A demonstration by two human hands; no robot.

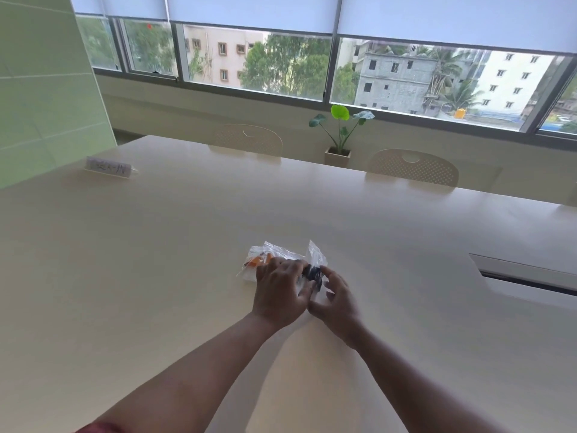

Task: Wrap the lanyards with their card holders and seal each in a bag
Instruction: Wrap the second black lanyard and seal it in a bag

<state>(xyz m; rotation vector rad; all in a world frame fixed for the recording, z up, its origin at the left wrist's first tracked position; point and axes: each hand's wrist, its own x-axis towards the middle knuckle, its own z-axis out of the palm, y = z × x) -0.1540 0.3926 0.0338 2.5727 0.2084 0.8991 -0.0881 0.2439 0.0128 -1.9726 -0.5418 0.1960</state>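
Observation:
Two clear plastic bags lie together on the pale table (pixel 156 260). The left bag (pixel 260 260) shows an orange lanyard inside. The right bag (pixel 316 257) holds a dark blue lanyard bundle (pixel 313 272), and its top edge stands up. My left hand (pixel 281 292) lies palm down over both bags, fingers spread and pressing on them. My right hand (pixel 335 296) sits at the right bag's near edge, its fingers curled and pinching the plastic. Most of each bag's contents is hidden under my hands.
A small folded paper sign (pixel 109 167) stands at the far left of the table. A cable slot (pixel 524 271) is cut into the table at the right. Two perforated chairs (pixel 412 166) and a potted plant (pixel 338 151) stand beyond the far edge.

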